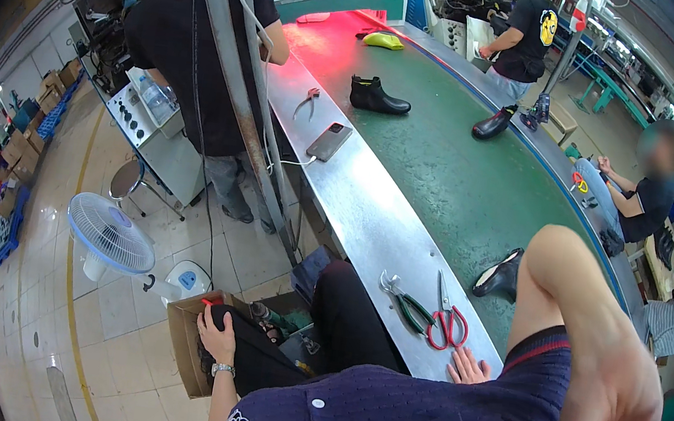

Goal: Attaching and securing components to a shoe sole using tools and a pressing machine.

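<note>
My left hand [216, 339], with a watch at the wrist, lies open on my dark-trousered knee beside a cardboard box [185, 344]. My right arm is raised and bent, and the right hand [612, 417] hangs large and close at the lower right. Its fingers point down, stretched out, with their tips cut off. On the metal ledge [369, 223] lie green-handled pincers [408, 307] and red-handled scissors [448, 319]. Another hand [469, 368] rests flat beside the scissors; its arm is hidden behind my shirt, so its owner cannot be told.
A green conveyor belt [447, 148] carries black ankle boots [379, 97] and a yellow-green item [383, 40]. A phone [329, 141] and pliers [307, 103] lie up the ledge. Left are a metal post [239, 78], a fan [111, 232] and a standing person [197, 47]. Others work opposite.
</note>
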{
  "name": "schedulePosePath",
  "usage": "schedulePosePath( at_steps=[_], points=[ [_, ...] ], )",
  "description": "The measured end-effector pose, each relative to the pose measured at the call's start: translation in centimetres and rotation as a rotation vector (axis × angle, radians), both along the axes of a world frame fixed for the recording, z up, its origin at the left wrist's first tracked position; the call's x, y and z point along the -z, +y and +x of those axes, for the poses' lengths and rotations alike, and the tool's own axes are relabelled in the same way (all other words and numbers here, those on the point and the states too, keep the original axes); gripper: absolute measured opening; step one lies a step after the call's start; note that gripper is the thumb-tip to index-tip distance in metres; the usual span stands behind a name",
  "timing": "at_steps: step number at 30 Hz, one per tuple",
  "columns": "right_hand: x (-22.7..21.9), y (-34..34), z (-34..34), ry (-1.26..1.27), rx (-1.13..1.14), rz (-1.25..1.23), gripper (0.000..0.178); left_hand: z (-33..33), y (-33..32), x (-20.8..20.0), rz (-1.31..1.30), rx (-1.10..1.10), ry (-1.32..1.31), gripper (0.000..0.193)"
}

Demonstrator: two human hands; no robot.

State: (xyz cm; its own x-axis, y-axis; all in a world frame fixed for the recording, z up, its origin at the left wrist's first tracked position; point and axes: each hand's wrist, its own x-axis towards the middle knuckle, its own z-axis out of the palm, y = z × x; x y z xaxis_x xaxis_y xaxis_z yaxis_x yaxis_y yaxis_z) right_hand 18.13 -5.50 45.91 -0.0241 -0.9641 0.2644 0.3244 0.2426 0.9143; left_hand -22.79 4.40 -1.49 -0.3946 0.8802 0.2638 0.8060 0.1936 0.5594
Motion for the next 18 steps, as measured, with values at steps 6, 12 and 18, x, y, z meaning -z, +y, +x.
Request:
schedulePosePath(
  at_steps=[6,12,18],
  points=[
    [10.3,7.5,2.3,0.320,0.034,-1.010,0.012,-0.3,0.9,1.2,0.001,-0.004,0.014,0.058],
    [30.0,10.6,-2.8,0.691,-0.136,-2.370,0.011,0.3,0.8,1.2,0.011,-0.006,0.004,0.056],
    [42.8,4.7,-8.0,-0.208,0.364,-2.778,0.013,0.0,0.6,1.2,-0.024,-0.006,-0.001,0.058]
  ],
)
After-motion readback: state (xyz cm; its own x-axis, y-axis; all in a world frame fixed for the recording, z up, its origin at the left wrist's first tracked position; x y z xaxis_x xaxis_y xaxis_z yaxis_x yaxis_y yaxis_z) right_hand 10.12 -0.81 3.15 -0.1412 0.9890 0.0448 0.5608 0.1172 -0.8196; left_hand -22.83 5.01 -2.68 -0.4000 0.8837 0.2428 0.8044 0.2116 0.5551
